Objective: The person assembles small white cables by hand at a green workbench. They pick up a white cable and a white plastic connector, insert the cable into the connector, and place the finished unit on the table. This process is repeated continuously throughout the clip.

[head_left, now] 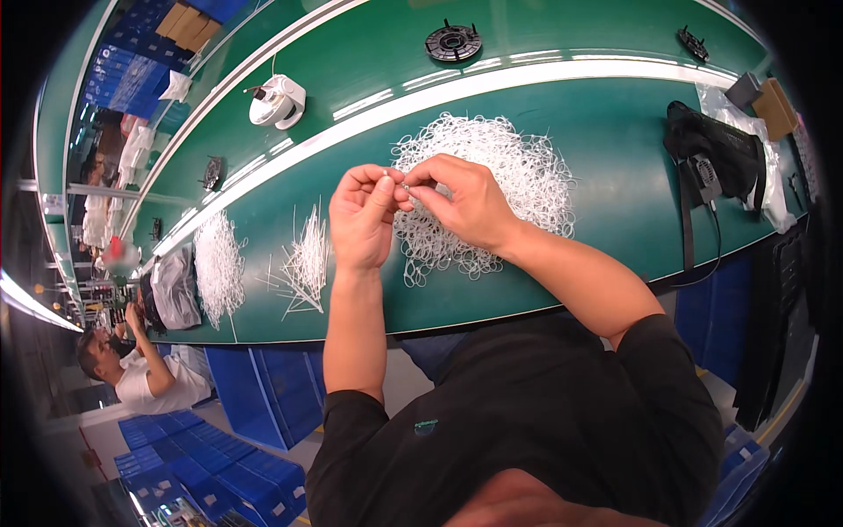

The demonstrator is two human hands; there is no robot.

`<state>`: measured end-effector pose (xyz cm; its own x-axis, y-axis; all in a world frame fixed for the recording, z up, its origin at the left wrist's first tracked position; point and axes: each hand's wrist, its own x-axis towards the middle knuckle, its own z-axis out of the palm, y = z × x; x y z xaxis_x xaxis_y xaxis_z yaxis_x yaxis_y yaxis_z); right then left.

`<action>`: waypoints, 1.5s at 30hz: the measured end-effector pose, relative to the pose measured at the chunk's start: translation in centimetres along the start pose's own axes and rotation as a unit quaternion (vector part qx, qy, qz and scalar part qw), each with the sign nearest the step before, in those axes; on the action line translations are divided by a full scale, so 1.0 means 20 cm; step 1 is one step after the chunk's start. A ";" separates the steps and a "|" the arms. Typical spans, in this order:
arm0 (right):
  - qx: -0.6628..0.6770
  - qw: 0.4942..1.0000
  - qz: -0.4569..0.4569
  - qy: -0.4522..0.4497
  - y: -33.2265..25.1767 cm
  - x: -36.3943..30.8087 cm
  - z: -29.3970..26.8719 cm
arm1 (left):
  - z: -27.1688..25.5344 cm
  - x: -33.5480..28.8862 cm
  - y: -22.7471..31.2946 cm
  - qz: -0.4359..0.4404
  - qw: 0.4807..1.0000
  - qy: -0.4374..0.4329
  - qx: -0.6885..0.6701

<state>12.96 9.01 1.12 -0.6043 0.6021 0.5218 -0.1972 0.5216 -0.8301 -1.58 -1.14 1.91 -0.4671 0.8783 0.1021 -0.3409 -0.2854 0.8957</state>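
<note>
My left hand (362,215) and my right hand (465,198) meet above the green table, fingertips almost touching. Both are closed in a pinch on a small white cable tie (406,187), mostly covered by the fingers. Behind and beneath my right hand spreads a big heap of looped white cable ties (492,145). Left of my left hand lies a loose bunch of straight white cable ties (307,259), some fanned out toward the front edge. Farther left is another pile of white ties (218,268).
On the raised green strip beyond the table (615,149) sit a white device (277,102) and a round black part (453,42). A black bag (716,149) lies at the right. At the left sits a co-worker (149,373). Blue bins (263,395) stand below.
</note>
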 end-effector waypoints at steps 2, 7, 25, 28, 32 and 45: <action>-0.013 0.999 -0.028 0.039 0.02 0.01 0.00 | 0.00 -0.01 -0.05 -0.008 1.000 0.008 -0.010; 0.088 0.991 0.069 0.075 -0.03 0.01 0.01 | 0.01 -0.04 -0.13 -0.018 1.000 0.016 0.015; -0.041 0.999 0.009 0.031 0.01 0.00 0.02 | 0.01 -0.03 -0.12 0.029 0.998 0.058 -0.007; -0.042 0.999 0.009 0.029 0.01 -0.01 0.01 | 0.00 -0.03 -0.13 0.028 0.998 0.058 0.007; -0.047 0.998 -0.006 0.038 0.01 0.00 0.02 | 0.00 -0.04 -0.13 0.039 0.993 0.067 0.092; -0.118 0.992 0.013 0.042 0.01 0.01 0.01 | -0.08 -0.06 0.00 0.078 0.919 0.109 0.370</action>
<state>12.65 9.12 1.13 -0.5387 0.6602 0.5234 0.0101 0.6263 -0.7795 -2.46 -2.78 1.15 -0.6436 0.7274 0.2382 0.3548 0.0077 0.9349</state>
